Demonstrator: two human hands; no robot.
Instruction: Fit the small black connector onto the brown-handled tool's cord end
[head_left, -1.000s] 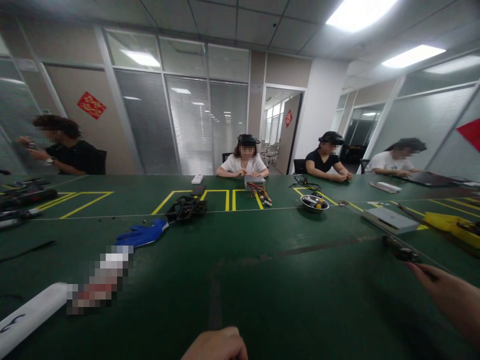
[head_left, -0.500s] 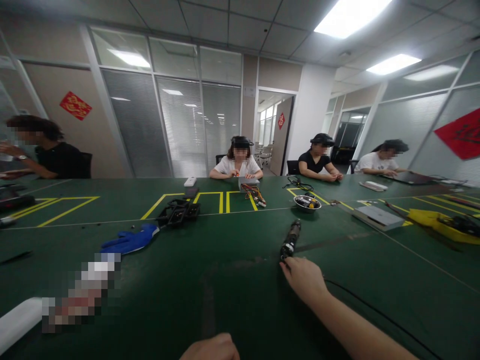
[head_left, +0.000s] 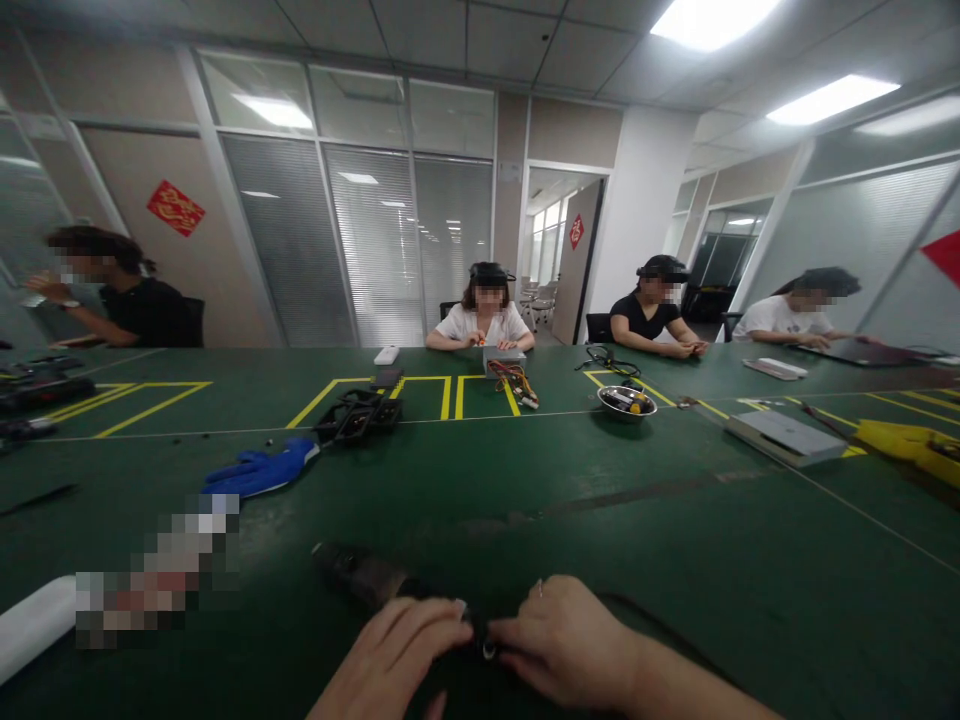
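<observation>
A long black tool (head_left: 360,574), roughly cylindrical with a cord (head_left: 667,625) at its right, lies across the front of the green table; its exact kind is not clear. My left hand (head_left: 401,645) is closed over the tool's middle, its fingers reaching towards a small light-coloured end piece. My right hand (head_left: 566,640) wears a ring and pinches at the tool's right end, where the cord trails off. The fingertips of both hands almost meet, and they hide part of the tool.
A blue glove (head_left: 262,468) lies at the left, beside a pixelated patch and a white object (head_left: 37,625). Farther back are black trays (head_left: 360,413), a metal bowl (head_left: 627,403) with small items and a grey box (head_left: 786,436). Several people sit across the table.
My right hand has drawn the tool nearer, and the tool has turned to point left. My left hand has come up from the bottom edge onto it.
</observation>
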